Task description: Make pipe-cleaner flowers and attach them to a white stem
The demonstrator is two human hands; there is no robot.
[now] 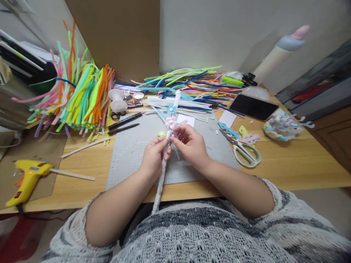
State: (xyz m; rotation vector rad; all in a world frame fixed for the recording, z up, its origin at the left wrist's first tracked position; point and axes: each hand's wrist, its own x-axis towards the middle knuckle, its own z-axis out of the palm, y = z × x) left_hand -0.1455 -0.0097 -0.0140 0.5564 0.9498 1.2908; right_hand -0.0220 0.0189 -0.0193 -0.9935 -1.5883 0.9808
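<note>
A long white wrapped stem (161,179) runs from my lap up over the grey cutting mat (126,160). My left hand (154,155) is closed round it near its middle. The fingers of my right hand (190,144) pinch at the same spot, by a small lilac piece on the stem. Just above the fingertips a pink flower (171,122) sits on the stem, and higher up a blue flower (171,109). A small yellow-green flower (161,134) shows beside my left fingertips. The stem's upper end (178,95) is bent and thick.
On the left lie a yellow glue gun (31,179), black pens (124,122) and bundled coloured pipe cleaners (82,98). More pipe cleaners (192,84) are heaped behind the mat. To the right are scissors (245,153), a phone (253,106) and a pastel woven dish (282,128).
</note>
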